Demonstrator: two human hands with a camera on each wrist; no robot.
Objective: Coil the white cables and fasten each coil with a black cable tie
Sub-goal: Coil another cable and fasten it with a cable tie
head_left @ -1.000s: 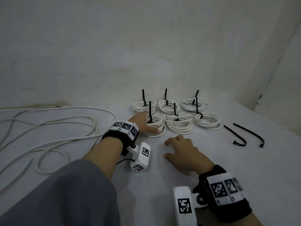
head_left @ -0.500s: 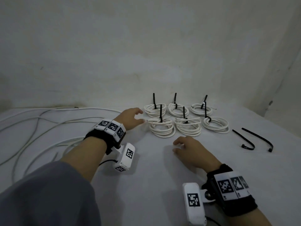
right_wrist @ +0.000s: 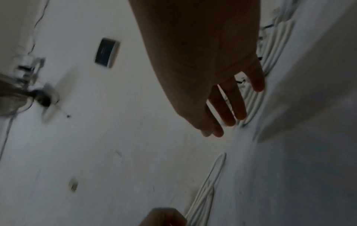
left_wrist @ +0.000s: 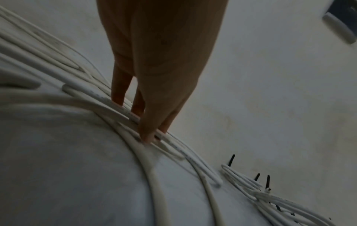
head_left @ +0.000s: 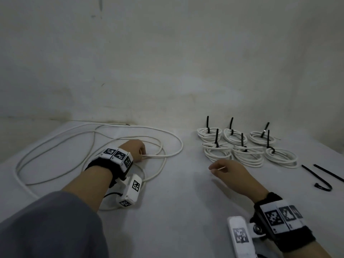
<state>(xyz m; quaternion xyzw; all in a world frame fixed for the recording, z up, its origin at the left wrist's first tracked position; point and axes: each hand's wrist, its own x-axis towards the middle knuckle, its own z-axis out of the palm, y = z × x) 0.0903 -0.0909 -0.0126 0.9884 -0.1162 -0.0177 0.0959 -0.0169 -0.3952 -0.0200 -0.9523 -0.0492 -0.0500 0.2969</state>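
Note:
My left hand (head_left: 138, 152) reaches out over the loose white cable (head_left: 158, 156) sprawled on the left of the table. In the left wrist view the thumb and a finger of that hand (left_wrist: 152, 133) pinch strands of the cable (left_wrist: 142, 160). My right hand (head_left: 221, 167) hovers just above the table with relaxed fingers (right_wrist: 240, 113), empty, in front of the tied coils (head_left: 247, 155). Several white coils, each with an upright black tie, stand in two rows at the back right. Two loose black cable ties (head_left: 314, 175) lie to the right of the coils.
The white table (head_left: 176, 211) meets a pale wall at the back. Loose cable loops spread as far as the left edge. One loop runs under my left wrist camera (head_left: 130, 190). The nearest tied coils (left_wrist: 241, 178) lie just right of the loose cable.
My left hand has let go of the front left coil, moved left and taken hold of the loose cable. The head view has turned left. The right hand stays in front of the coils.

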